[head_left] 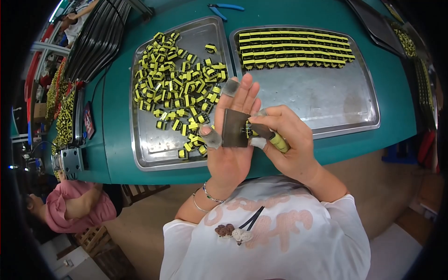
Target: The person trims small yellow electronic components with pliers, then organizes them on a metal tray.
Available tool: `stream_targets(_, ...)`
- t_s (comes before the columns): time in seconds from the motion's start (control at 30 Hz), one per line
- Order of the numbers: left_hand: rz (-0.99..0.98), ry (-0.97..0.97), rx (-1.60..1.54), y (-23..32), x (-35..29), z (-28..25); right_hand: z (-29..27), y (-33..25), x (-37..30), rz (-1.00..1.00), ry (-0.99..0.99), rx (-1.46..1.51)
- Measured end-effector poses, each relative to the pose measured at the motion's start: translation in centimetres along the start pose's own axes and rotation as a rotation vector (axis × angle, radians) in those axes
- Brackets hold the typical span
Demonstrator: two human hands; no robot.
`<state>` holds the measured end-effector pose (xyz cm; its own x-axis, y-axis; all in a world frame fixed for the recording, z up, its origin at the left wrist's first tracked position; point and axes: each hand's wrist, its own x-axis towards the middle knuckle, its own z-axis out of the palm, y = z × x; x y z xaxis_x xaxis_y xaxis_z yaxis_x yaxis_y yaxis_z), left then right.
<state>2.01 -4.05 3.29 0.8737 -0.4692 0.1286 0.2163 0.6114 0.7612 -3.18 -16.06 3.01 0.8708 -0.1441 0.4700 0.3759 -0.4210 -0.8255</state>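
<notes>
My left hand (pixel 233 163) is palm up with its fingers stretched out. A dark, flat rectangular plate (pixel 234 128) rests across its palm and fingers, beside the thumb. Grey coverings wrap that thumb and a fingertip. My right hand (pixel 294 144) is closed round a dark, blade-like tool (pixel 262 131) with a yellow-wrapped handle (pixel 280 143). At its fingertips, against the plate's right edge, is a small yellow-and-black coil component (pixel 248 129) with metal pins. The fingers partly hide this component, so I cannot tell how firmly they grip it.
A metal tray (pixel 154 156) at left holds many loose yellow-and-black components. The right tray (pixel 317 100) has neat rows along its far side. Blue-handled pliers (pixel 228 7) lie at the back. Black trays (pixel 95 44) are stacked at far left; a person in pink (pixel 81 205) sits nearby.
</notes>
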Motion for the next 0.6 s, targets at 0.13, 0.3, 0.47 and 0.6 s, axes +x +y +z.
stream_targets(0.13, 0.012, 0.018, 0.135, -0.1, -0.2, 0.2, -0.6, -0.6, 0.3, -0.011, -0.063, -0.07)
stream_targets(0.3, 0.015, 0.005, 0.253, -0.1, -0.2, 0.0, -0.5, -0.3, 0.4, 0.035, -0.044, 0.001)
stream_targets(0.47, -0.011, 0.031, 0.238, -0.3, -0.3, 0.2, -0.8, 0.0, 0.4, 0.037, -0.085, -0.007)
stream_targets(0.6, -0.008, -0.004, 0.313, 0.0, -0.4, 0.2, -0.7, 0.4, 0.6, 0.067, -0.065, 0.095)
